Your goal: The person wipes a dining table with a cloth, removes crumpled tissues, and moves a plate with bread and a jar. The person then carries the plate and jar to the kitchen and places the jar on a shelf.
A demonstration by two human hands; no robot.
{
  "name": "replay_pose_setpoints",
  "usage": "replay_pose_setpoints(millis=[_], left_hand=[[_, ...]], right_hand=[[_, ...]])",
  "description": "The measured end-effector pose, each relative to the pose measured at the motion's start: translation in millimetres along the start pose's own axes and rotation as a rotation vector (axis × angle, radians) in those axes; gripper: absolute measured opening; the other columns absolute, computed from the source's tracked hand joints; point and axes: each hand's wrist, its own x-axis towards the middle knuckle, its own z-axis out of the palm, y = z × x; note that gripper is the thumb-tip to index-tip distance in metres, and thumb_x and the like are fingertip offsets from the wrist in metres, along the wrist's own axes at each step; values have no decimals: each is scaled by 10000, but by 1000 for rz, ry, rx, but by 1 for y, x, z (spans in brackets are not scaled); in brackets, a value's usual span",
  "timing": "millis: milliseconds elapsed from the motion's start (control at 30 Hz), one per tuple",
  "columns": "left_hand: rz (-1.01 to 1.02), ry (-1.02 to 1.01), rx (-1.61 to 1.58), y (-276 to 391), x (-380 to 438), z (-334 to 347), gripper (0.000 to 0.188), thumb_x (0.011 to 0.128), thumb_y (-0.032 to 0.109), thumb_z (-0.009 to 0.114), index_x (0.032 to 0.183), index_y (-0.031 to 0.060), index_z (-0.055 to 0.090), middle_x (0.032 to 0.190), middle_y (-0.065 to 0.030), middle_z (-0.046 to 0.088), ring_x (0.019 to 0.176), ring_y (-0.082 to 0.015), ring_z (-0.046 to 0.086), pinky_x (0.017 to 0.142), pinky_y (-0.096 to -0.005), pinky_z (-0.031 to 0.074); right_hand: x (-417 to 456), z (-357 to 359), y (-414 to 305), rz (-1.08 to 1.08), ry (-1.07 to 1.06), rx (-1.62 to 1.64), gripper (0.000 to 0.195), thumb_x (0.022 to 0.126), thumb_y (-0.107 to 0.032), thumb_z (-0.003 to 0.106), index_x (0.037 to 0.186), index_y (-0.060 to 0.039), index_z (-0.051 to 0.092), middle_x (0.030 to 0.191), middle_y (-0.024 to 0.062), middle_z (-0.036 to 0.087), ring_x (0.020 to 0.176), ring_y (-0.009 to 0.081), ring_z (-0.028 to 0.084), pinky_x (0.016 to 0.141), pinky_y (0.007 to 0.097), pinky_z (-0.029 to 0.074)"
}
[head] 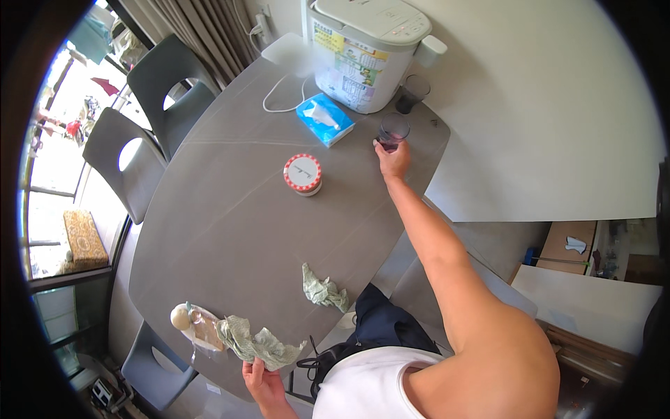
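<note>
My right hand (393,159) reaches across the grey table (230,235) and grips a tinted drinking glass (394,129). A second tinted glass (413,93) stands just beyond it. My left hand (263,381), at the table's near edge, pinches a crumpled, pale green patterned wipe (256,343). Another crumpled wipe (323,289) lies on the table to the right of that hand. Left of the held wipe sits an oval tray (205,327) with clear plastic wrapping and a round cream-coloured object (181,317) at its end. A jar (303,174) with a red-checked lid stands mid-table.
A large white countertop appliance (361,57) bearing printed sheets stands at the far end, its cord (280,107) looping over the table. Before it lies a blue tissue pack (324,119). Grey chairs (170,89) line the left side. A white wall (534,115) borders the right.
</note>
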Motion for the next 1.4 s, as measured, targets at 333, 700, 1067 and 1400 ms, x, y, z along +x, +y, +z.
replay_pose_setpoints(millis=[333,700,1067,1400], left_hand=[[-34,-60,54,-6,14,-7,382,1024,71,646,1394,8,574,1321,-141,697,1186,-278,698,1001,-507,589],[-31,-19,61,-3,14,-13,416,1024,71,653,1418,-8,544,1353,-150,678,1211,-276,686,1028,-470,576],[-72,61,1,-13,5,-17,405,990,51,694,1375,-13,582,1278,-133,704,1142,-246,707,1023,-450,581],[-62,-90,118,-10,25,-6,397,1011,88,677,1385,13,570,1313,-122,689,1193,-261,687,1036,-484,574]], right_hand=[[81,15,9,-13,-9,-193,449,769,-309,903,1054,-56,666,1051,154,712,937,358,701,834,470,548],[98,7,-6,-87,-128,-136,380,741,-305,924,950,-38,751,905,145,783,843,304,756,770,421,581],[-291,-154,-85,-785,-1240,-52,684,908,-397,775,1509,-153,558,1613,111,476,1500,351,443,1243,499,355],[-127,-141,22,-838,-764,-368,484,952,-80,616,1425,-181,638,1529,63,590,1476,306,483,1203,565,344]])
